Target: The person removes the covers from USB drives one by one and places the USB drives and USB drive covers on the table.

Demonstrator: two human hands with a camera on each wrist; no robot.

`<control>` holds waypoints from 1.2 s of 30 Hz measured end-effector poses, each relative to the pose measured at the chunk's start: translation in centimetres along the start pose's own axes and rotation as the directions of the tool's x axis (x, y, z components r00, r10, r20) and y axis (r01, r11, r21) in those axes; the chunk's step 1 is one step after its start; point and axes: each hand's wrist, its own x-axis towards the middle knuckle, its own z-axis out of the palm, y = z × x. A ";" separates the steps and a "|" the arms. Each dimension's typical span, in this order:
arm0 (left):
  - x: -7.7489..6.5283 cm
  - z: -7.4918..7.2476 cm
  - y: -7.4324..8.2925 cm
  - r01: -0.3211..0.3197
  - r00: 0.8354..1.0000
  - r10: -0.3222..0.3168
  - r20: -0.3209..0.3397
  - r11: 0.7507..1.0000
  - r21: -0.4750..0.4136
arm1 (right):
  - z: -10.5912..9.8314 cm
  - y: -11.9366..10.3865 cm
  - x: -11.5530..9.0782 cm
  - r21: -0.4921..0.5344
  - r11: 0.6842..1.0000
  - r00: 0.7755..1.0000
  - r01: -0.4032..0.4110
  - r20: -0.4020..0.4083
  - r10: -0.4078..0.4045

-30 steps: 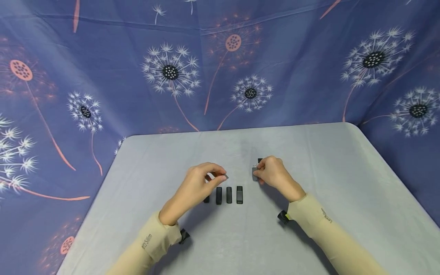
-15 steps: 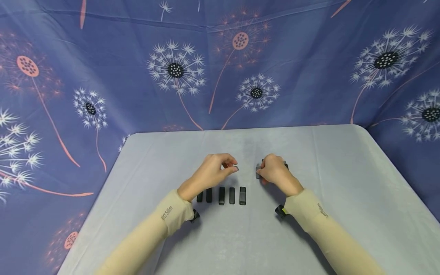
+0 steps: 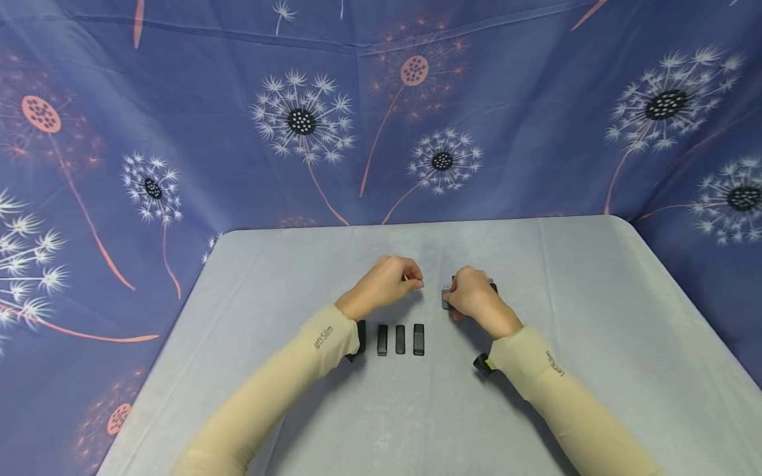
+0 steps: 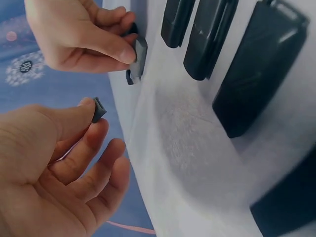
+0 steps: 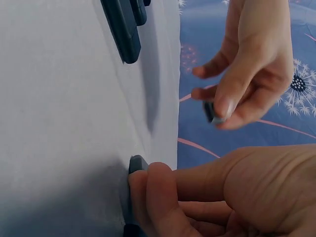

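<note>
My left hand point(image 3: 385, 281) is raised over the table, left of the right hand. Thumb and index finger pinch a small dark grey cap point(image 4: 99, 109); the other fingers are loosely bent. My right hand point(image 3: 476, 294) is low at the tabletop and pinches a grey USB flash drive point(image 4: 140, 57) between thumb and fingers. Its metal connector end point(image 3: 446, 288) points toward the far edge. Beside and behind the right hand, a dark piece point(image 3: 493, 286) shows partly; the hand hides the rest. The cap and the flash drive are apart.
Nearer the front, several black flash drives stand in a row, among them a left one point(image 3: 382, 340), a narrow one point(image 3: 400, 339) and a right one point(image 3: 419, 340). My left sleeve point(image 3: 330, 340) covers the row's left end. A patterned cloth point(image 3: 381, 119) hangs behind the white table point(image 3: 536, 251).
My left hand has moved right and away from me with the cap, closer to the right hand. The right hand has settled lower and stays on the flash drive.
</note>
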 end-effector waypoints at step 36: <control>5.6 2.9 -1.2 0.001 0.992 -0.013 0.123 0.996 0.093 | 0.7 0.5 -0.5 0.011 1.000 0.998 0.007 -0.057 -0.006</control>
